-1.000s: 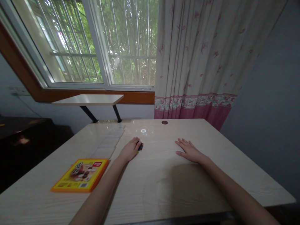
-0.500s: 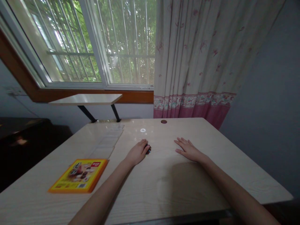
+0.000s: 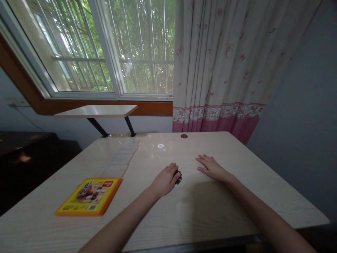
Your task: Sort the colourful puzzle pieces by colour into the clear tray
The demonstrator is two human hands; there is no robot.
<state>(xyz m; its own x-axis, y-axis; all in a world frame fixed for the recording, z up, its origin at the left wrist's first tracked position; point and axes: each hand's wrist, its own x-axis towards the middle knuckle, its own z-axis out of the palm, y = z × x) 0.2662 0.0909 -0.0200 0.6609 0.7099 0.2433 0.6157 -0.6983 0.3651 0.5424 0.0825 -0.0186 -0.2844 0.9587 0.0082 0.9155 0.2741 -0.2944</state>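
My left hand (image 3: 165, 181) rests on the pale wooden table (image 3: 184, 211) near its middle, fingers curled round a small dark object (image 3: 178, 176) with bits of blue and red that pokes out past the fingertips. What the object is I cannot make out. My right hand (image 3: 210, 168) lies flat on the table a little to the right, palm down, fingers stretched out and holding nothing. The two hands are about a hand's width apart.
A yellow box (image 3: 88, 196) with a picture on its lid lies at the table's left. A row of clear flat sheets (image 3: 119, 160) runs toward the far edge. A cable hole (image 3: 184, 136) is at the back. A small shelf (image 3: 96, 111), window and curtain (image 3: 223, 70) stand behind.
My left hand has slid to the right and slightly toward me with the small dark object in it, closing on my right hand. The right hand has stayed in place.
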